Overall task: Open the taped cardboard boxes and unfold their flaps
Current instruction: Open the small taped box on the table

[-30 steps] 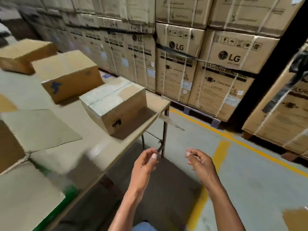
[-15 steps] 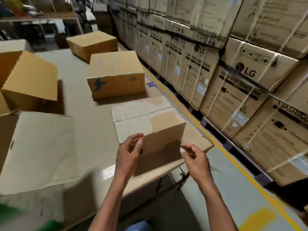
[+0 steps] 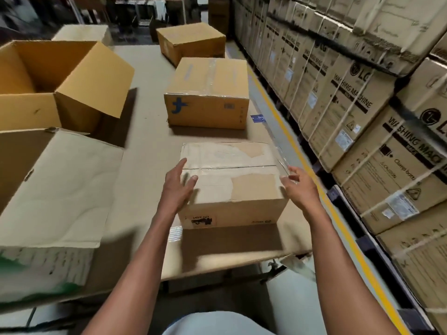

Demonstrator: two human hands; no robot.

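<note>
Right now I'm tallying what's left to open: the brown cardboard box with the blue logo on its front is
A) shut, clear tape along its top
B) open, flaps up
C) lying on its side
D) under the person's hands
A: the brown cardboard box with the blue logo sits upright, clear tape running along its closed top, beyond both hands.

a cardboard-covered table [image 3: 145, 151] carries three closed boxes [image 3: 208, 93], an open box [image 3: 48, 81] and a flattened carton [image 3: 55, 189].

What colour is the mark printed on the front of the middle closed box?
Blue, on the plain brown box; the head view shows the mark clearly.
</note>
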